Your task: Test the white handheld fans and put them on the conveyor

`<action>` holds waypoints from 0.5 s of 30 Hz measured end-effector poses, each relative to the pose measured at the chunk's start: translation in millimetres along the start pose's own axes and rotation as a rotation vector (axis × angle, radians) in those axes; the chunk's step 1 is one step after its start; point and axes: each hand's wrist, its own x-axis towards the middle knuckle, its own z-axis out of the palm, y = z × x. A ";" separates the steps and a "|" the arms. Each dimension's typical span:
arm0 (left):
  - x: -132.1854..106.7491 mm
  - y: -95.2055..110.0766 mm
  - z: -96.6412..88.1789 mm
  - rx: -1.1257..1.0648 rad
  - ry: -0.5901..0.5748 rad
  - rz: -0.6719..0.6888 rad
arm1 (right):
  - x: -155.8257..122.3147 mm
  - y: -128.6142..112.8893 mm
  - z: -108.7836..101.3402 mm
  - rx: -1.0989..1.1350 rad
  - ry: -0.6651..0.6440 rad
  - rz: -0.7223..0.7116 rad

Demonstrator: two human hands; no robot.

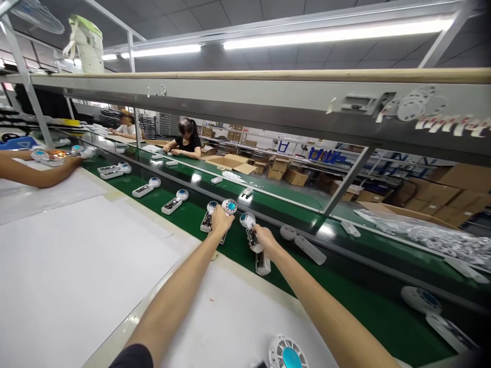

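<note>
My left hand [221, 223] is closed around a small white handheld fan [229, 206] with a blue centre, over the green conveyor belt [233, 255]. Right beside it lies another fan [206, 222], its opened handle showing dark parts inside. My right hand [266, 241] grips a second fan [247, 221], whose open handle shows inner parts. Under that hand rests a white handle piece [263, 265]; whether it belongs to the held fan I cannot tell. At the bottom edge, a larger-looking round fan head [288, 353] with a blue hub sits on the white worktop [245, 327], partly cut off.
Several opened fans, like this one [175, 202], lie along the belt. To the right are closed-looking white fans [307, 247]. A co-worker's arms [42, 171] reach in at left. A metal shelf [245, 97] runs overhead; a post [347, 179] stands beyond the belt.
</note>
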 end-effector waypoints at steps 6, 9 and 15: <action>8.3 -14.6 -21.6 0.092 0.146 -0.092 | -71.5 -8.8 -67.7 0.526 -0.071 -0.015; 22.1 -26.0 -43.3 0.053 0.134 -0.244 | -107.6 -3.7 -98.1 0.647 -0.081 -0.053; 16.6 -35.7 -74.8 -0.320 0.010 -0.275 | -140.2 3.9 -132.6 0.712 -0.141 -0.114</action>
